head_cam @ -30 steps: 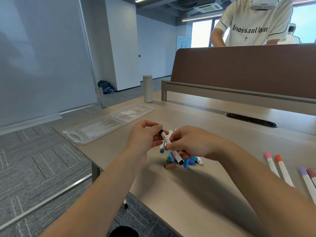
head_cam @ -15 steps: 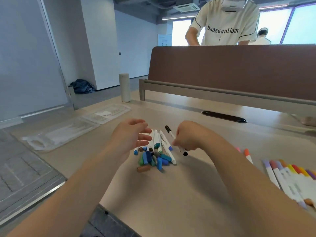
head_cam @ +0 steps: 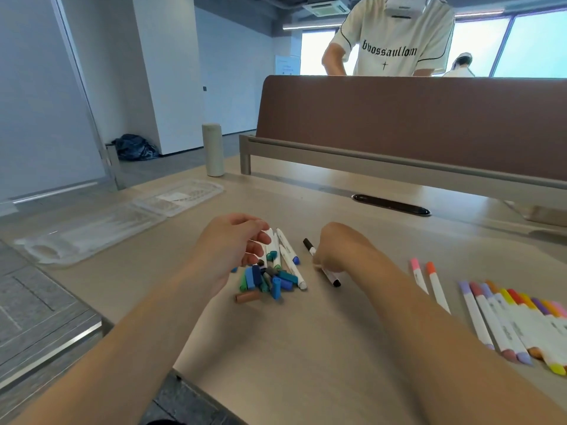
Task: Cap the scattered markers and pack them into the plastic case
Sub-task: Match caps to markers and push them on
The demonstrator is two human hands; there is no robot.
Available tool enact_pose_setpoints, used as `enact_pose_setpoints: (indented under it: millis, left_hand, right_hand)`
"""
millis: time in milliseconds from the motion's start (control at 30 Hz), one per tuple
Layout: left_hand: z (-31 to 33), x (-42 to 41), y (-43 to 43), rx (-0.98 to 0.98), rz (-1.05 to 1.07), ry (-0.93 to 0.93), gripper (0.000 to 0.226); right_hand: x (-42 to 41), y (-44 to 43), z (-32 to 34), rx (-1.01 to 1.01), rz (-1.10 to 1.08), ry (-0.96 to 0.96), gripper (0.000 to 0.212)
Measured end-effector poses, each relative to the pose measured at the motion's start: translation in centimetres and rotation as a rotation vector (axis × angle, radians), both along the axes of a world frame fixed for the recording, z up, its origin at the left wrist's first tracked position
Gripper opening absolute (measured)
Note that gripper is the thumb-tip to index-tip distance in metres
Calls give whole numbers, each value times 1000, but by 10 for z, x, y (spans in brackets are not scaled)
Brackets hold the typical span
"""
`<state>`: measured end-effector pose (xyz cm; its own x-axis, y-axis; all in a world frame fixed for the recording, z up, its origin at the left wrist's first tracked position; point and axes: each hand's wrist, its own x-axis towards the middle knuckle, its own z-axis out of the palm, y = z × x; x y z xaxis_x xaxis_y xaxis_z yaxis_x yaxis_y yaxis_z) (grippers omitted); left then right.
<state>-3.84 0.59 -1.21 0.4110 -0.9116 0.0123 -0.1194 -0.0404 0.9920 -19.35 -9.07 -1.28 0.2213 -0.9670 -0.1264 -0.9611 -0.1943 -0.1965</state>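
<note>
Lying open at the left of the bench (head_cam: pixel 306 348) is the clear plastic case (head_cam: pixel 92 231). The left hand (head_cam: pixel 233 250) hangs loosely curled, holding nothing, over a pile of blue and green markers and loose caps (head_cam: pixel 273 277). The right hand (head_cam: pixel 334 253) grips a slanted black marker (head_cam: pixel 310 248). Capped markers (head_cam: pixel 506 320) lie in a row at far right.

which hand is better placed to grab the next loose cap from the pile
Left. The left hand hovers open directly over the pile of blue and green plastic caps, while the right hand grips the black-capped white marker beside it.
</note>
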Motion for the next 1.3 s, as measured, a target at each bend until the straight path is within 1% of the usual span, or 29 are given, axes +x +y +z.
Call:
enact_pose_setpoints:
  millis: [67,133,167,233,333,400,533,667,767,900,1000,1133,1200,1300]
  left_hand:
    - [0,2,2,-1,-6,-1,15]
    - [1,3,3,2,-9,-21,15]
    - [1,4,4,6,-9,-33,15]
    - [1,5,4,8,-10,-47,15]
    - [0,9,5,8,-18,-66,14]
    - [0,13,6,15,-17,-98,12]
    - [-3,21,9,37,-19,-178,10]
    - [-8,26,13,99,-33,-358,8]
    - [-10,27,17,119,-23,-477,7]
    - [-7,19,18,107,-57,-610,7]
    - [-3,5,19,110,-101,-719,15]
    - [1,-7,23,97,-195,-786,22]
    - [-1,-10,25,107,-254,-788,25]
    - [-6,-12,25,118,-281,-822,26]
  right_hand:
    - [8,-2,-3,-52,-10,-98,15]
    - [21,-3,-4,-60,18,-154,6]
    - [27,-3,-3,-55,43,-151,2]
    - [35,-1,0,-60,81,-111,2]
    - [41,-2,8,-79,115,-72,21]
    - [45,-2,10,-57,120,-32,25]
    - [52,-4,8,-16,140,35,24]
    - [53,-5,9,24,142,62,19]
    - [49,-4,16,50,143,-5,16]
    - [36,4,25,119,132,-202,16]
    - [24,15,26,160,128,-293,15]
    - [9,26,26,194,120,-396,20]
    - [1,30,25,208,124,-444,18]
    - [-6,33,22,228,125,-484,14]
